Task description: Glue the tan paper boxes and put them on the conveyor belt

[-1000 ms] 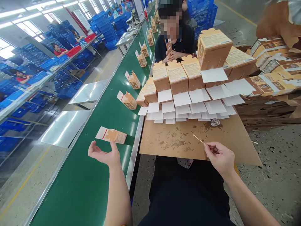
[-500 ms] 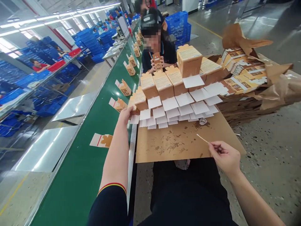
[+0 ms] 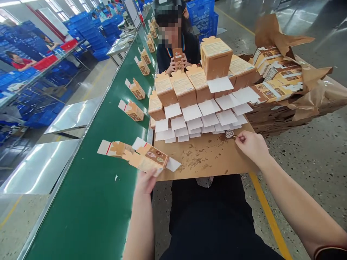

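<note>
My left hand (image 3: 146,181) grips a small brown and cream carton (image 3: 154,156) over the conveyor's edge. The carton lies tilted, its white flaps sticking out at both ends. In my right hand (image 3: 252,145) is a thin cotton swab (image 3: 235,136), pinched between thumb and fingers. Its far end reaches a small clear round dish (image 3: 229,134) on a brown board (image 3: 200,162); the tip itself is hard to make out. Beyond the board's middle rises a stack of cartons (image 3: 187,90), with white flaps pointing toward me.
Green conveyor (image 3: 103,202) runs along my left, bearing a line of open cartons (image 3: 132,110). Dark wet spots mark the board. A co-worker (image 3: 176,47) opposite holds a carton. Flat cartons (image 3: 282,81) in torn brown paper lie at right; blue crates (image 3: 200,18) stand behind.
My left hand has drawn a carton off the stack's left end and back toward me. My right hand has moved forward, bringing the swab to the clear dish.
</note>
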Available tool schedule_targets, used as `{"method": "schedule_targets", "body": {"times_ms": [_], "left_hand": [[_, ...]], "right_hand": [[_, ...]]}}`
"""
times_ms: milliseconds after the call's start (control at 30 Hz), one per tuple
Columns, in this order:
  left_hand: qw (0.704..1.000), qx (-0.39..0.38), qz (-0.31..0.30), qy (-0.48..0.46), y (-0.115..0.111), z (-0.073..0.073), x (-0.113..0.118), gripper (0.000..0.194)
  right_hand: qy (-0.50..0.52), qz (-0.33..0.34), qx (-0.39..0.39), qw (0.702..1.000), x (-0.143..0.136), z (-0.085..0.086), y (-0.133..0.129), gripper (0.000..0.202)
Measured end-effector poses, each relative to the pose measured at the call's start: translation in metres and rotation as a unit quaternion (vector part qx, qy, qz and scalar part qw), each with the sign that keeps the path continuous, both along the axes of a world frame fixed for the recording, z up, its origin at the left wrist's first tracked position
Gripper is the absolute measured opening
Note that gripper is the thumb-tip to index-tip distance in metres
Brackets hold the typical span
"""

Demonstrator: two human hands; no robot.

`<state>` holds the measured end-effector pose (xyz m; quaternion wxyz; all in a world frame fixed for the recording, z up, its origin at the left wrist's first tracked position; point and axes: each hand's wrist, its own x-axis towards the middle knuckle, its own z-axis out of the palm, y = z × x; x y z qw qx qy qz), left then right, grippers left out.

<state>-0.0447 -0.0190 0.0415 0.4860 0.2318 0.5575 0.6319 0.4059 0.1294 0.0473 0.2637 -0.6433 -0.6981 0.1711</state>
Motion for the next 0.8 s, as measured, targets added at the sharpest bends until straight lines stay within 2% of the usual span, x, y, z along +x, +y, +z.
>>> {"method": "schedule_targets", "body": {"times_ms": [67,167,267,333,467,567,667,800], "left_hand": [[0.999,-0.026,-0.011,-0.015,-0.005,-0.015,0.018,0.092],[0.999,-0.035,-0.008,-0.008,0.001,-0.027,0.035,0.086],[0.999,-0.021,0.011,0.046,0.014,-0.033,0.047,0.085],[0.995,-0.026,0.018,0.092,0.022,-0.036,0.053,0.088],[0.988,-0.044,0.010,0.148,0.028,-0.032,0.059,0.090],[0.986,-0.043,-0.022,0.162,0.028,-0.022,0.059,0.083],[0.984,-0.051,-0.044,0.165,0.026,-0.016,0.057,0.078],[0.985,-0.054,-0.039,0.159,0.026,-0.022,0.056,0.079]], "right_hand": [[-0.003,-0.001,0.003,1.000,0.002,0.000,0.002,0.027],[0.015,-0.029,0.023,0.999,0.005,0.001,-0.007,0.026],[0.077,-0.021,0.039,0.996,-0.008,-0.004,-0.034,0.023],[0.139,0.033,0.033,0.989,-0.032,-0.014,-0.059,0.023],[0.229,0.180,-0.006,0.956,-0.102,-0.039,-0.103,0.023],[0.224,0.209,-0.001,0.952,-0.142,-0.054,-0.119,0.022],[0.194,0.240,0.008,0.951,-0.156,-0.065,-0.121,0.023],[0.174,0.247,0.013,0.953,-0.151,-0.070,-0.111,0.022]]}}
